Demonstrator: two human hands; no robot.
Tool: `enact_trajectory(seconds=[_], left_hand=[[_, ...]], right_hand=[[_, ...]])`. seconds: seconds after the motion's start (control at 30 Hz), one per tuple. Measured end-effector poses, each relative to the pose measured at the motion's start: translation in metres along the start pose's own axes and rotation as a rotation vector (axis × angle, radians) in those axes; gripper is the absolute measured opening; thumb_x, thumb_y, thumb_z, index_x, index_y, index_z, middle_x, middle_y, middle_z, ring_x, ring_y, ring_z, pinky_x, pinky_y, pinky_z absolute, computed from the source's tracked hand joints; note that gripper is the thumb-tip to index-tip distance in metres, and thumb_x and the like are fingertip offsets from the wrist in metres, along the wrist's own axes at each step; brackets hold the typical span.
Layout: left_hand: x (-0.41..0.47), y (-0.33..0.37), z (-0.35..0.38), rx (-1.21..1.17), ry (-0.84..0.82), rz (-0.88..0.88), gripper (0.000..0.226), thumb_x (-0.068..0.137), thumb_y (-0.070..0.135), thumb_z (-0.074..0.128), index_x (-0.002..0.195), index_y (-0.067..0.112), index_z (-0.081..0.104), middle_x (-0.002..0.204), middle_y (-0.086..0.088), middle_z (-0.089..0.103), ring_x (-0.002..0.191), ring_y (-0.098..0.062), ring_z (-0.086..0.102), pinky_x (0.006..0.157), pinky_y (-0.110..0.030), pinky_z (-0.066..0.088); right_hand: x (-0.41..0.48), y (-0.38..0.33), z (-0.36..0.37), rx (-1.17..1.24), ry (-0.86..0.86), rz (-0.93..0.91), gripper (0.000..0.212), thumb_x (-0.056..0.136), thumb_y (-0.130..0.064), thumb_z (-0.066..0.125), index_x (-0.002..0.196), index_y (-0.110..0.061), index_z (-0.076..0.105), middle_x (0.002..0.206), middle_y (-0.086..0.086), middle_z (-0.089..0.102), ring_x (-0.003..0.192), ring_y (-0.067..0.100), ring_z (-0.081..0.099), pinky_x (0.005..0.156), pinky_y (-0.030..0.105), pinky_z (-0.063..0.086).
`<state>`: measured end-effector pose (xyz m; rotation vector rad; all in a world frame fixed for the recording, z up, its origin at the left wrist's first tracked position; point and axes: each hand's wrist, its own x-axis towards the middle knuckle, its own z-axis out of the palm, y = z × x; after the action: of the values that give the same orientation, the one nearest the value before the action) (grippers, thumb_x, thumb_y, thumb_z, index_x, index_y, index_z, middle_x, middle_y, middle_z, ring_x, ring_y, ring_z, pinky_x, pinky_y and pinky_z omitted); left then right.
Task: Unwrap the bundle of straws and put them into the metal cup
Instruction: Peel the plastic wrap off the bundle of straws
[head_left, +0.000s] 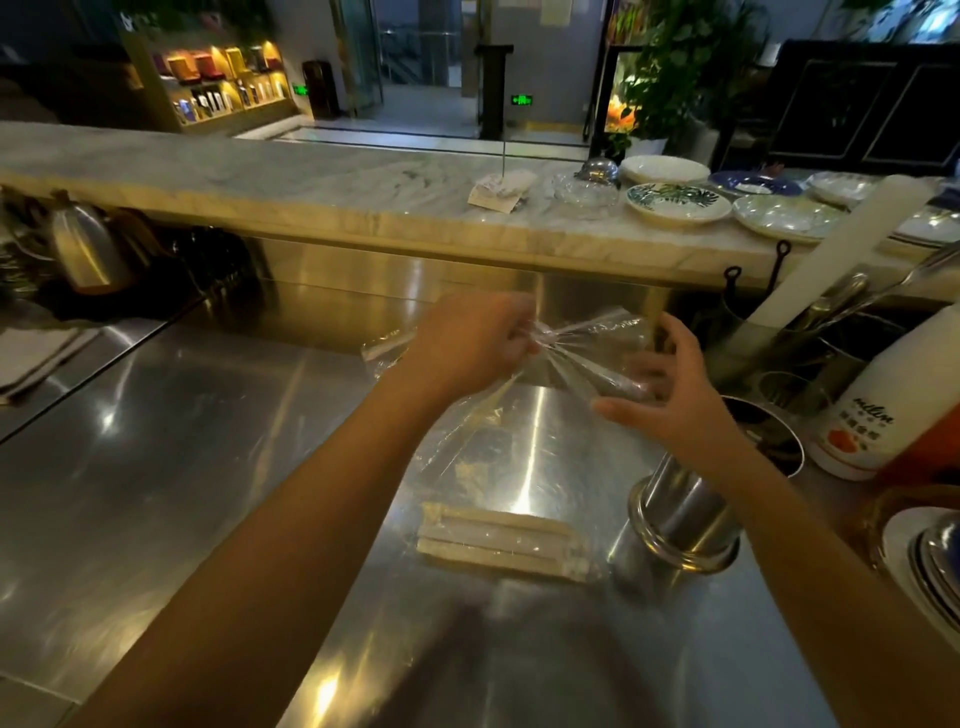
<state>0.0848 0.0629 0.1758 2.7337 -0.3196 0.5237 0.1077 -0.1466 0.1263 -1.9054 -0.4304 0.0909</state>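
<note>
Clear wrap (576, 348) stretches between pinching left hand (467, 340) and right hand (672, 387), fingers spread against it.

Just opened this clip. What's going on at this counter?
A person is unwrapping straws at a steel counter. The left hand pinches a bunched part of the clear plastic wrap, held up above the counter. The right hand is at the wrap's other side, though blur hides how it holds. The wrap trails down toward the bundle of straws, which lies flat on the counter. The metal cup stands just right of the bundle; the straws are not in it yet.
</note>
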Motion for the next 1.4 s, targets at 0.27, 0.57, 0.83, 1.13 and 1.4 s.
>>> enact_trajectory(seconds=[0.27, 0.57, 0.83, 1.13, 1.4], left_hand=[[-0.001, 0.020, -0.013, 0.212, 0.036, 0.155, 0.074, 0.071, 0.025, 0.074, 0.134, 0.021, 0.035, 0.142, -0.012, 0.038, 0.130, -0.029, 0.034, 0.108, -0.043, 0.019], [0.036, 0.074, -0.009, 0.359, -0.349, 0.592, 0.040, 0.088, 0.043, 0.048, 0.126, 0.031, 0.044, 0.125, 0.003, 0.059, 0.135, -0.019, 0.030, 0.111, -0.048, -0.006], [0.045, 0.073, -0.021, 0.362, -0.253, 0.598, 0.014, 0.087, 0.021, 0.053, 0.075, 0.028, 0.055, 0.073, 0.013, 0.053, 0.087, -0.012, 0.055, 0.110, -0.045, 0.006], [0.051, 0.038, -0.055, 0.213, -0.035, 0.383, 0.013, 0.086, 0.032, 0.057, 0.082, 0.020, 0.061, 0.073, 0.008, 0.057, 0.086, -0.018, 0.052, 0.100, -0.037, 0.019], [0.038, -0.006, -0.059, 0.089, 0.048, 0.184, 0.017, 0.084, 0.034, 0.056, 0.086, 0.018, 0.059, 0.074, 0.004, 0.056, 0.074, -0.017, 0.053, 0.094, -0.047, 0.038]], right_hand=[[-0.007, 0.026, 0.010, -0.063, 0.039, -0.100, 0.009, 0.082, -0.003, 0.059, 0.089, -0.003, 0.065, 0.073, 0.000, 0.064, 0.065, 0.001, 0.061, 0.064, 0.008, 0.049], [0.001, -0.006, 0.002, -0.135, 0.052, -0.246, 0.013, 0.081, -0.009, 0.062, 0.070, -0.016, 0.065, 0.052, -0.019, 0.059, 0.055, -0.013, 0.056, 0.053, 0.001, 0.041], [-0.019, 0.013, 0.000, -0.119, 0.022, -0.197, 0.006, 0.082, -0.005, 0.060, 0.084, -0.007, 0.065, 0.070, -0.006, 0.063, 0.067, 0.004, 0.061, 0.064, 0.008, 0.049], [-0.049, 0.056, 0.001, -0.050, 0.101, -0.032, 0.021, 0.080, -0.003, 0.062, 0.075, -0.023, 0.063, 0.072, 0.000, 0.064, 0.072, 0.017, 0.061, 0.062, 0.007, 0.048], [-0.049, 0.035, -0.019, -0.064, 0.324, -0.110, 0.009, 0.081, -0.010, 0.062, 0.075, -0.017, 0.063, 0.069, 0.006, 0.063, 0.067, 0.020, 0.060, 0.058, 0.011, 0.047]])
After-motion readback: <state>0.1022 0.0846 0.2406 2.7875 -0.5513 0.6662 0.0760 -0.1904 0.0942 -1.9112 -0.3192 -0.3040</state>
